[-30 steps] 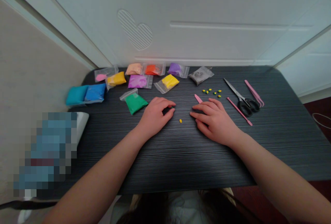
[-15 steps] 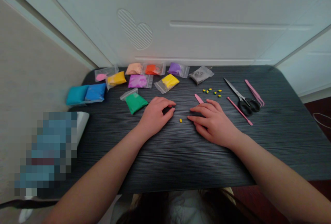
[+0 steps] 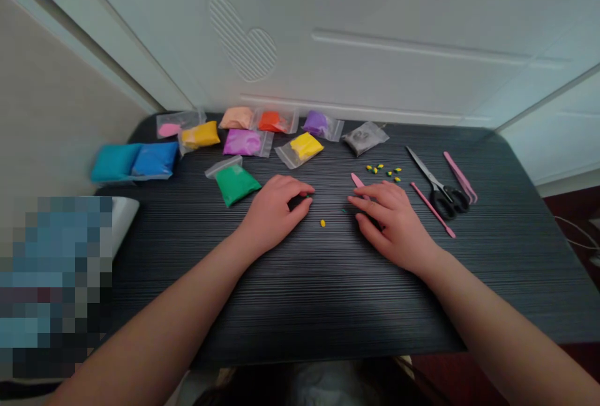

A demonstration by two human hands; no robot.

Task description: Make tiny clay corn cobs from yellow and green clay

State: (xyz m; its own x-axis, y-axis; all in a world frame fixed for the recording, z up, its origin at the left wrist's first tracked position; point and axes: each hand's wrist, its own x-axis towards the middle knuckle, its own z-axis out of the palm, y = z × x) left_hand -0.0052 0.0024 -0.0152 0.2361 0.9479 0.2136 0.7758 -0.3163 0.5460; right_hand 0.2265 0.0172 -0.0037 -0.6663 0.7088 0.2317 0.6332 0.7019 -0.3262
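Observation:
My left hand (image 3: 276, 211) is on the dark table, with thumb and forefinger closed around a tiny piece of green clay (image 3: 308, 195). Between my hands lies a small yellow clay bit (image 3: 323, 223). My right hand (image 3: 391, 222) rests palm down with its fingers apart, partly covering a pink modelling knife (image 3: 357, 181). Just left of its fingertips is a thin green clay scrap (image 3: 344, 210). Several small yellow-and-green clay pieces (image 3: 380, 167) sit beyond my right hand. A bag of green clay (image 3: 235, 183) lies to the left of my left hand.
Bags of coloured clay, among them a yellow one (image 3: 305, 146) and a grey one (image 3: 364, 138), line the back. At right are black-handled scissors (image 3: 442, 197), a thin pink tool (image 3: 432, 209) and pink tweezers (image 3: 460, 176). A white panel (image 3: 398, 75) rises behind the table (image 3: 300, 306).
My right fingers have shifted slightly to the right, and the green scrap beside them now shows. The camera view has shifted a little. The yellow bit still lies between my hands.

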